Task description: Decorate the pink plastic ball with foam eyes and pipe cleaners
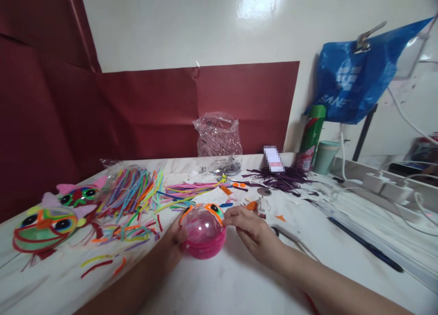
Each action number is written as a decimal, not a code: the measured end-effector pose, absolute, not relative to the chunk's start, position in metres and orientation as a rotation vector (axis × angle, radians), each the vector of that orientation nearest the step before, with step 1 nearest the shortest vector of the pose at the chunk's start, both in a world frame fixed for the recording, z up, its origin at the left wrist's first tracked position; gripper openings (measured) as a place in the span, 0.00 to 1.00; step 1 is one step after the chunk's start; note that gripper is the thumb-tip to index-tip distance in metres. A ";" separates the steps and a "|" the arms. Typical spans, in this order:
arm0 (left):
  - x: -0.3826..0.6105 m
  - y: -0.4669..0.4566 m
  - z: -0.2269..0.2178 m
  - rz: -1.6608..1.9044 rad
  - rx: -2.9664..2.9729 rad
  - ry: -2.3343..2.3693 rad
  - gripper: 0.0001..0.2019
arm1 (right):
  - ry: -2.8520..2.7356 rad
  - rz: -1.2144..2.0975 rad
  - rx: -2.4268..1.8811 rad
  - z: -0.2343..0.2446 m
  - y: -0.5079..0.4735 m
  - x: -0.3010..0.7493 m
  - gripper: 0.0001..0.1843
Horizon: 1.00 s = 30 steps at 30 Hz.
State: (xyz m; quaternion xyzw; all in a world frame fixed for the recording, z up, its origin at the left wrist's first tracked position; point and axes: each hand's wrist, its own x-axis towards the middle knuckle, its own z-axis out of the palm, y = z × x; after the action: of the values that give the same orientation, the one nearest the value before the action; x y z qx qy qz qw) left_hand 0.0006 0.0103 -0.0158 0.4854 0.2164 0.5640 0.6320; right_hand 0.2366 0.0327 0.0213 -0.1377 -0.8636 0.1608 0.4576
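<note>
A clear plastic ball with a pink lower half [204, 236] stands over the near part of the table, with googly eyes [215, 209] edged in orange and green fuzzy strips on its upper side. My left hand [173, 242] is wrapped round the ball's left side. At the right, the fingertips of my right hand [251, 228] are pressed together against the ball beside the right eye; what they pinch, if anything, is hidden. Two similar decorated faces, a green one [37, 242] and a red one [78, 197] behind it, lie at the left.
Coloured pipe cleaners [130, 191] lie bundled and in cut pieces left of centre. A glue gun [290, 235] with its cord lies right of my right hand. Purple strings [290, 180], a phone [273, 159], a green spray can [311, 137] and a cup [326, 157] are at the back right.
</note>
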 end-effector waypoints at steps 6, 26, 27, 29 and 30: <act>0.002 0.007 -0.010 1.251 1.128 0.492 0.35 | -2.127 0.373 -0.322 0.018 0.033 0.237 0.25; -0.003 0.010 -0.018 1.272 1.134 0.529 0.31 | -2.130 0.357 -0.342 0.019 0.031 0.237 0.24; -0.003 0.011 -0.019 1.272 1.128 0.523 0.31 | -2.129 0.361 -0.345 0.018 0.031 0.237 0.23; -0.004 0.012 -0.020 1.250 1.102 0.499 0.32 | -2.125 0.364 -0.348 0.017 0.032 0.237 0.22; -0.004 0.012 -0.020 1.227 1.081 0.482 0.33 | -2.125 0.365 -0.349 0.017 0.032 0.237 0.22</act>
State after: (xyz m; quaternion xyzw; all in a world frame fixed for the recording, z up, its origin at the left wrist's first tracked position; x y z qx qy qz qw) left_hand -0.0036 0.0118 -0.0202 0.4773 0.2127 0.5420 0.6581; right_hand 0.2370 0.0317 0.0167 -0.1418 -0.8636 0.1482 0.4606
